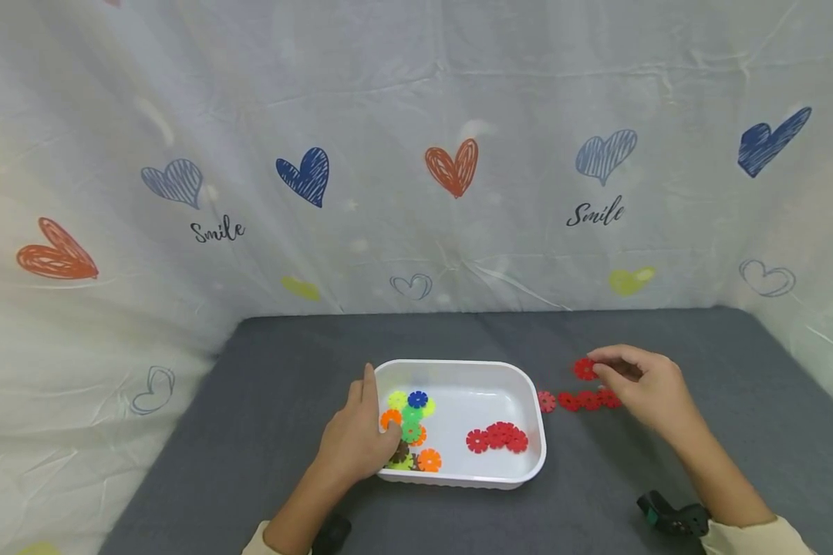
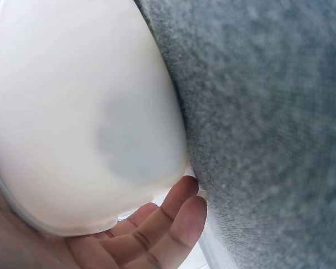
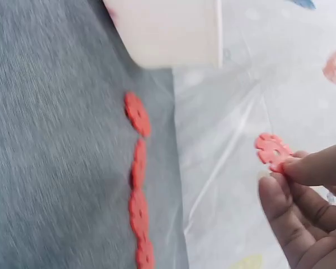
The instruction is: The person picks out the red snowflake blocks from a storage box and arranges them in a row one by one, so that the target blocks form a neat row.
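My right hand (image 1: 652,385) pinches a red snowflake disc (image 3: 273,150) between thumb and fingertips, held up above the table. Below it runs a row of several red snowflake discs (image 3: 138,213) lying on the cloth to the right of the white plastic tray (image 1: 458,478). With my left hand (image 1: 357,432) I grip the tray's left wall, thumb over the rim and fingers along the outside, as the left wrist view also shows. Inside the tray, a mixed pile of green, orange, yellow, blue and brown discs (image 1: 412,415) sits at the left. Several red discs (image 1: 501,435) lie at its right.
A dark grey cloth (image 1: 305,347) covers the table. Behind it hangs a pale curtain (image 1: 514,100) printed with hearts and lettering. Black wrist-worn devices (image 1: 673,516) show near the cuffs.
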A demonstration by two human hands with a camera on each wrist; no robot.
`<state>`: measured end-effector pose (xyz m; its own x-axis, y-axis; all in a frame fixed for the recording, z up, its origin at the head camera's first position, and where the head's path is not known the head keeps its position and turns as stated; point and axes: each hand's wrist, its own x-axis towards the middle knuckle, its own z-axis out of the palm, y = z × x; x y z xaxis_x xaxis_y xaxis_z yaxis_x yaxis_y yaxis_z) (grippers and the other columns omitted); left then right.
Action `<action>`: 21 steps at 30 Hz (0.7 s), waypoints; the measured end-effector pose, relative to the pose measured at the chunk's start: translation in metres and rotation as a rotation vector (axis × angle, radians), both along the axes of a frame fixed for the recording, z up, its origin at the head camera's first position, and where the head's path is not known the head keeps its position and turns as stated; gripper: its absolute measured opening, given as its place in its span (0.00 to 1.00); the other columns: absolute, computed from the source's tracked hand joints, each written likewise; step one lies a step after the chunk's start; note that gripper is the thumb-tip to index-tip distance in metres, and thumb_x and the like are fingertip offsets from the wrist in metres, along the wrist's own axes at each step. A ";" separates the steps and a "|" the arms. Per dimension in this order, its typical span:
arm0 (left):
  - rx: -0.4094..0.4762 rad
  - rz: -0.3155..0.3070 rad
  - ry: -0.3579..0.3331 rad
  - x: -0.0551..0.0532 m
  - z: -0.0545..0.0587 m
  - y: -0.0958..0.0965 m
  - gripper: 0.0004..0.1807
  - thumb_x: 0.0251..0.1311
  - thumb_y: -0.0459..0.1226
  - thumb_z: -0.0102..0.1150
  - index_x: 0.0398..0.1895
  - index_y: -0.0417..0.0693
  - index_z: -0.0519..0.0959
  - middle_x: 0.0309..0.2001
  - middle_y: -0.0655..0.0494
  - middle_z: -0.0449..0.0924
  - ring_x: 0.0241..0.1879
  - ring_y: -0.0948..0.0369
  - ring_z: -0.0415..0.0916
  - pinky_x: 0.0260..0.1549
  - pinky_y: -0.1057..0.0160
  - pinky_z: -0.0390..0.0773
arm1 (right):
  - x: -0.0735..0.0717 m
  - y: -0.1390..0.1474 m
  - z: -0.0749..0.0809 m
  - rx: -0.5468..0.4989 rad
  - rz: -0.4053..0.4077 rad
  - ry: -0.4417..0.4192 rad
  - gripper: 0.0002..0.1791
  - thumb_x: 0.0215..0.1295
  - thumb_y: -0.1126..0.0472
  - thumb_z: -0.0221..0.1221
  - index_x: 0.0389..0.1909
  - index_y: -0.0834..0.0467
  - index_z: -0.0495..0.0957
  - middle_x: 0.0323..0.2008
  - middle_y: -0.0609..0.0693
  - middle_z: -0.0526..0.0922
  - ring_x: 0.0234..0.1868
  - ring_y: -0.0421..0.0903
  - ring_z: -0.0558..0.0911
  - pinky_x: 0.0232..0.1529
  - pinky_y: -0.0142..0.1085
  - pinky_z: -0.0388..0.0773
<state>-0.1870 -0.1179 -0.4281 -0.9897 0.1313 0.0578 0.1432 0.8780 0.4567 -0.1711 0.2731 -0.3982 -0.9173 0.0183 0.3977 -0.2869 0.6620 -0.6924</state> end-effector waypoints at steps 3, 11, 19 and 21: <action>0.002 -0.001 -0.003 0.000 0.000 0.000 0.51 0.54 0.41 0.59 0.78 0.34 0.47 0.67 0.37 0.63 0.21 0.56 0.67 0.17 0.60 0.66 | -0.001 0.011 0.000 0.040 -0.024 -0.051 0.10 0.66 0.65 0.64 0.47 0.61 0.85 0.38 0.56 0.87 0.29 0.40 0.86 0.26 0.33 0.78; 0.004 0.000 -0.010 0.001 0.001 0.000 0.50 0.55 0.42 0.59 0.79 0.34 0.47 0.67 0.37 0.63 0.20 0.56 0.67 0.17 0.59 0.66 | -0.006 0.041 -0.009 0.086 -0.036 -0.269 0.13 0.70 0.67 0.58 0.52 0.69 0.79 0.38 0.61 0.85 0.30 0.48 0.85 0.28 0.38 0.80; 0.007 -0.003 -0.004 0.001 0.002 0.000 0.50 0.55 0.42 0.58 0.78 0.34 0.48 0.67 0.37 0.64 0.21 0.56 0.68 0.18 0.59 0.67 | -0.011 0.068 -0.020 0.072 -0.037 -0.419 0.14 0.68 0.72 0.54 0.52 0.75 0.76 0.32 0.54 0.84 0.29 0.48 0.83 0.29 0.39 0.82; 0.007 0.000 -0.005 0.002 0.001 0.000 0.50 0.55 0.42 0.59 0.78 0.34 0.48 0.67 0.37 0.64 0.22 0.56 0.68 0.18 0.59 0.67 | -0.013 0.072 -0.022 0.077 -0.041 -0.455 0.15 0.68 0.71 0.54 0.52 0.76 0.76 0.31 0.54 0.84 0.29 0.48 0.83 0.29 0.39 0.82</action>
